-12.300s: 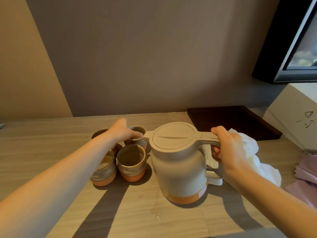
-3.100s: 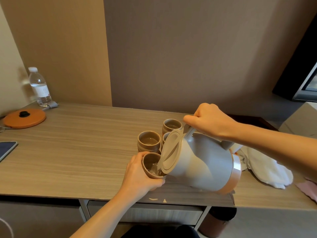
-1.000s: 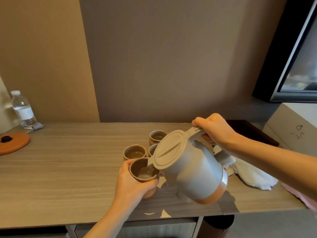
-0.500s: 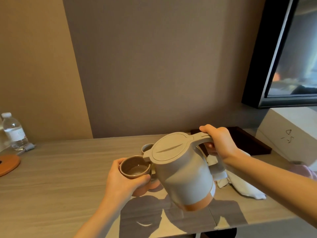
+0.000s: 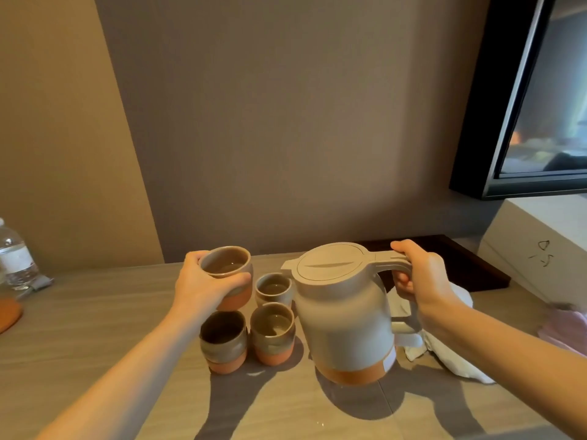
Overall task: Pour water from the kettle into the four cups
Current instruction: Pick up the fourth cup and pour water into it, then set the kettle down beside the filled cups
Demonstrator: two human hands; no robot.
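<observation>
A beige kettle (image 5: 343,315) with an orange base stands upright on the wooden table (image 5: 79,328), lid closed. My right hand (image 5: 419,277) grips its handle. My left hand (image 5: 203,287) holds a brown cup (image 5: 227,268) with water in it, above the far-left spot of the cup group. Three more brown-and-orange cups stand left of the kettle: a near-left cup (image 5: 224,341), a near-right cup (image 5: 273,331) and a far cup (image 5: 273,287). The near-right and far cups show water inside; the near-left one is too dark to tell.
A white cloth (image 5: 451,354) lies right of the kettle, behind my right arm. A dark tray (image 5: 470,265) sits at the back right beside a white box (image 5: 540,249). A water bottle (image 5: 14,255) and an orange lid (image 5: 8,312) are at the far left.
The kettle went from tilted over the held cup to upright and set on the table. My left hand has carried the cup back over the cup group.
</observation>
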